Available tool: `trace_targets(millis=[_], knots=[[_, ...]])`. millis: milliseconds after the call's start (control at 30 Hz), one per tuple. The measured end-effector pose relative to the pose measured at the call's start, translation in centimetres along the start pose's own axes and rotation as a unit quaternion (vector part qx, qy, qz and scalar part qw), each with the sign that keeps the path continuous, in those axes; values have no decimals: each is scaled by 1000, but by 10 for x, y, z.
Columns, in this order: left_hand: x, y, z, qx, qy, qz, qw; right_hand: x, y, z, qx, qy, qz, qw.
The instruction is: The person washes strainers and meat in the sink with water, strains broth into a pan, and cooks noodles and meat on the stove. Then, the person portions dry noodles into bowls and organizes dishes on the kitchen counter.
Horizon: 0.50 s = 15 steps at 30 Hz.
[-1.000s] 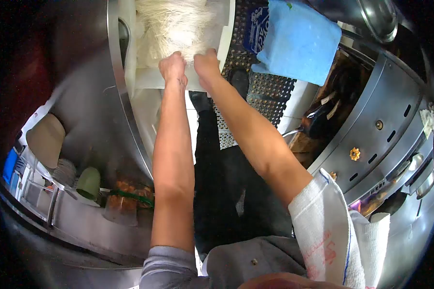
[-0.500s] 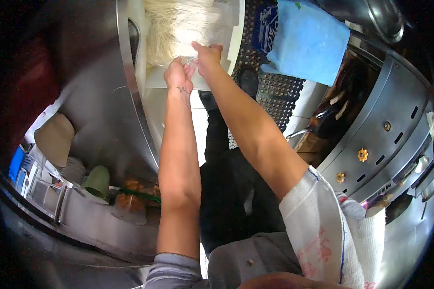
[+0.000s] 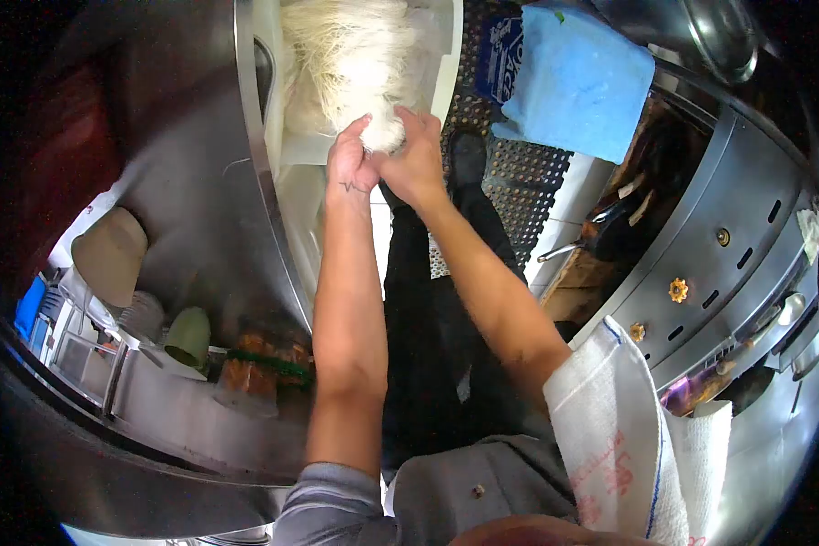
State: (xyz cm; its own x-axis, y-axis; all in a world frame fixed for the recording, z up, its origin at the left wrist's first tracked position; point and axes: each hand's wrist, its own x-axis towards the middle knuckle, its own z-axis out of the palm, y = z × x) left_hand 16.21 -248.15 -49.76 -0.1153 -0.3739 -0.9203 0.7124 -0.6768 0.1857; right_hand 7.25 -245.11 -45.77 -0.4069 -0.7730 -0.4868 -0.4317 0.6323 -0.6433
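Pale, thin noodles [image 3: 337, 45] fill a white plastic bin [image 3: 445, 68] at the top of the view. The near end of a noodle bundle [image 3: 384, 136] bulges out, rounded, over the bin's front side. My left hand [image 3: 349, 162] is closed around the left of this end, thumb up. From the right, my right hand [image 3: 418, 162] wraps the same end, and the heels of both hands nearly touch. The fingers beneath the bundle are hidden.
A steel counter [image 3: 182, 136] runs along the left, with a green cup [image 3: 188, 337] and a tub of orange-brown food [image 3: 248, 375]. At right are a light-blue covered box [image 3: 582, 82] and a steel stove front [image 3: 701, 273]. A perforated black mat [image 3: 528, 191] covers the floor.
Both hands have drawn back toward me and now close around the noodle bundle's near end. Before, they were at the bin's front, near something clear. The view has shifted slightly.
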Motion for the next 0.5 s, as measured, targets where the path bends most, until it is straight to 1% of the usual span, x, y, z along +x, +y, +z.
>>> trace_targets(millis=[33,67,100,133,167,233,267,300,333,367,400,433,500], knots=[[-4,1,2,24,-23,10,999,1,-7,-11,-33,-5,-76,997],[-12,2,8,23,-23,11,999,2,-10,-20,-66,-10,-152,986],[-20,2,13,23,-5,-16,1000,5,-5,-26,-67,-12,-153,986],[-26,2,18,23,14,-44,999,9,0,-32,-72,-73,-183,978],[-21,-3,11,19,14,-43,999,11,4,-39,-77,-134,-211,965],[-4,-15,-10,-43,-65,-77,994,17,1,-53,-77,-135,-234,960],[-30,-10,12,15,-104,-23,994,19,-1,-60,-36,-122,-227,965],[-45,-7,16,11,-105,-18,994,23,-1,-67,5,-109,-222,969],[-57,-4,19,-22,-100,-42,994,30,4,-70,19,-84,-232,969],[-66,-4,19,-54,-95,-68,992,30,1,-82,33,-97,-173,980],[-73,-6,18,-9,-64,-56,996,33,-5,-95,78,-116,-121,983],[-80,-12,19,-11,-65,-53,996,38,-9,-109,124,-135,-68,981],[-92,-17,18,-14,10,22,1000,42,-21,-127,282,-181,22,942]])
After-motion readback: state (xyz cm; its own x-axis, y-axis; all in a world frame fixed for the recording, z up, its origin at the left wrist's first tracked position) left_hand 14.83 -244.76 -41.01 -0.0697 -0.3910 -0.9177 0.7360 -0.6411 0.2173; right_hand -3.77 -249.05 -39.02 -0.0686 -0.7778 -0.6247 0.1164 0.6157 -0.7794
